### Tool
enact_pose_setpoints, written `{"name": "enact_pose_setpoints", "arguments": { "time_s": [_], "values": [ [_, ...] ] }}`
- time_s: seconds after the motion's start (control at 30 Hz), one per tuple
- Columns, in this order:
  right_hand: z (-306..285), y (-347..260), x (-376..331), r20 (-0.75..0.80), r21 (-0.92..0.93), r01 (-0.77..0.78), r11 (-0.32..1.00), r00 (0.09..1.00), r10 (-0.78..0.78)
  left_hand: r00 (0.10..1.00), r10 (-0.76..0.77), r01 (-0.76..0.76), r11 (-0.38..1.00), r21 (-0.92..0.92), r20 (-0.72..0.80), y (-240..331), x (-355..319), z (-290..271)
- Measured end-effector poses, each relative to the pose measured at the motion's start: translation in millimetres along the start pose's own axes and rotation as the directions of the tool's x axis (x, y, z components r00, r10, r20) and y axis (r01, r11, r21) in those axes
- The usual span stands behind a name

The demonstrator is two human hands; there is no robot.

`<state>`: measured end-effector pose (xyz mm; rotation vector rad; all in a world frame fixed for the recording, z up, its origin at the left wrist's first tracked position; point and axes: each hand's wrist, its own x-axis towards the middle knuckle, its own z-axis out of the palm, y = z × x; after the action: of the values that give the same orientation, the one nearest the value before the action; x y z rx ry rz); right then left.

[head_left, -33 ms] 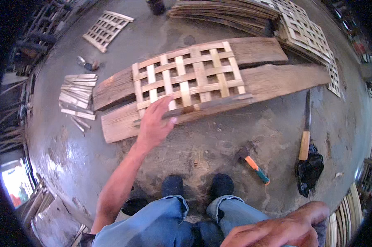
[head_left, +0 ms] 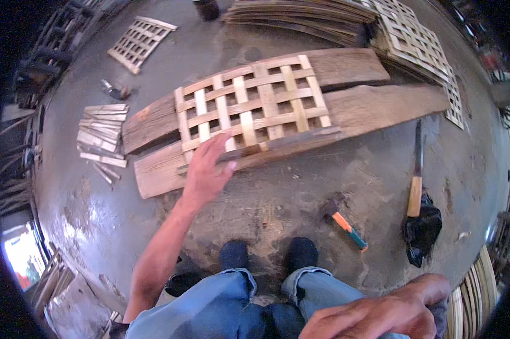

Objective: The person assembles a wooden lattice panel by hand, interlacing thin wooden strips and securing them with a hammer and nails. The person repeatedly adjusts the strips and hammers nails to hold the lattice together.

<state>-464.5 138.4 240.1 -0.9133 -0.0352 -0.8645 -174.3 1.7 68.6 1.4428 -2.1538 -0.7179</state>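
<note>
A woven lattice panel [head_left: 254, 101] of pale flat strips, seemingly bamboo, lies across two thick wooden planks [head_left: 390, 110] on the floor. Along its near edge runs a dark, narrow stick [head_left: 300, 141]. My left hand [head_left: 207, 169] reaches over the panel's near left corner, fingers extended and thumb apart, with nothing in its grasp. The fingertips overlap the lattice and the stick's left part; whether they touch is unclear. Low on the right, beside my thigh, is my right hand [head_left: 373, 313]. Its fingers are partly out of the picture, and anything it holds is hidden.
A hammer [head_left: 347, 227] and a long blade with a wooden handle [head_left: 415, 196] lie right, beside a black plastic bag [head_left: 423, 234]. Short strips [head_left: 103, 133] are piled left, near a smaller lattice [head_left: 142, 42]. Stacked strips [head_left: 300, 20] and panels [head_left: 416, 42] lie at the back.
The whole view has shifted slightly, so the floor objects appear a little further left. Neither hand has visibly taken hold of or released anything.
</note>
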Motion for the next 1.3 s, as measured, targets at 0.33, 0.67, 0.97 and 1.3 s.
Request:
{"name": "enact_pose_setpoints", "arguments": {
  "time_s": [0.33, 0.67, 0.97, 1.3],
  "values": [
    [-201, 10, -9, -0.757, -0.63, -0.765, 0.129, 0.569, -0.321, 0.975, 0.21, -0.22, 0.963, 0.159, 0.076, -9, 19, 13],
    [-282, 17, -36, -0.69, -0.722, -0.692, 0.018, 0.718, -0.093, 0.963, 0.255, -0.264, 0.957, 0.122, 0.087, -4, 34, 55],
    [-287, 9, -33, -0.671, -0.741, -0.669, 0.063, 0.74, -0.041, 0.967, 0.252, -0.254, 0.958, 0.134, 0.033, -10, 30, 67],
    [-283, 8, -31, -0.669, -0.743, -0.667, 0.056, 0.742, -0.045, 0.973, 0.232, -0.231, 0.964, 0.13, 0.009, -4, 30, 71]
  ]
}}
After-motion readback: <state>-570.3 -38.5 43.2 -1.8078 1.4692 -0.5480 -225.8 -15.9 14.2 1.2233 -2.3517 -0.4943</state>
